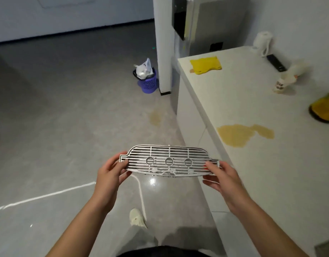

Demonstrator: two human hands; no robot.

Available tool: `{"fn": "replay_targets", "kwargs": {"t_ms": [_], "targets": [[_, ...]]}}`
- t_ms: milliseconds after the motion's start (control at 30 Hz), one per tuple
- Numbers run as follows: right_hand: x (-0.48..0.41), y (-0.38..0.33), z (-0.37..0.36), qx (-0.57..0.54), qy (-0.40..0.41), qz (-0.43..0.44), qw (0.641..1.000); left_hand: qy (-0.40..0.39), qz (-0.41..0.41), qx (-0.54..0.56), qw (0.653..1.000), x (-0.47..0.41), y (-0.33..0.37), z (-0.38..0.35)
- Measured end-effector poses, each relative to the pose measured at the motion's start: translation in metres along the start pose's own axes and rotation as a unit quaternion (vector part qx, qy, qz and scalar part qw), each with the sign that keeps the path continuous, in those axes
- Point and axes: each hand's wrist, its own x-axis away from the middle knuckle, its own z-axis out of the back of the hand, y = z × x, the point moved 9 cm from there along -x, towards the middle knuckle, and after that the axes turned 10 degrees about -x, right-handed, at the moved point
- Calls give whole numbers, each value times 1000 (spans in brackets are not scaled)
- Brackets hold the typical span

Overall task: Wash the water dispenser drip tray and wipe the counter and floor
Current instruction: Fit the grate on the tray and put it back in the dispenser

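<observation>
I hold the grey slotted drip tray [169, 160] level in front of me, above the floor beside the counter. My left hand [109, 173] grips its left end and my right hand [219, 175] grips its right end. The tray has three round rings in its grille. On the white counter [252, 101] lies a yellowish spill [241, 134]. A fainter yellowish stain [155, 117] marks the grey floor near the counter's base. A folded yellow cloth [206, 64] rests at the counter's far end. The water dispenser [206, 23] stands beyond the counter.
A purple bin [147, 80] with a white bag stands by a white pillar. On the counter are a spray bottle [289, 76], a paper roll [262, 42], a dark remote [275, 63] and a yellow-and-dark object [324, 108] at the right edge. My shoe [136, 217] shows below.
</observation>
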Motion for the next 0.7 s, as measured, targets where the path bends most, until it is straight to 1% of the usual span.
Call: {"fn": "replay_targets", "kwargs": {"t_ms": [167,300,433,533,700], "targets": [[-44,-1,-116,39,-35,-11,999,19,5,5,1000,-69,17,90],[-78,-9,-190,43,-42,-17,998,15,7,4,1000,-129,43,137],[-115,-21,-245,35,-33,-24,999,12,16,1,1000,-192,70,163],[-157,-31,-280,29,-28,-23,999,7,8,-11,1000,-246,92,171],[-247,-50,-342,26,-45,-30,998,35,10,-21,999,-339,127,181]]}}
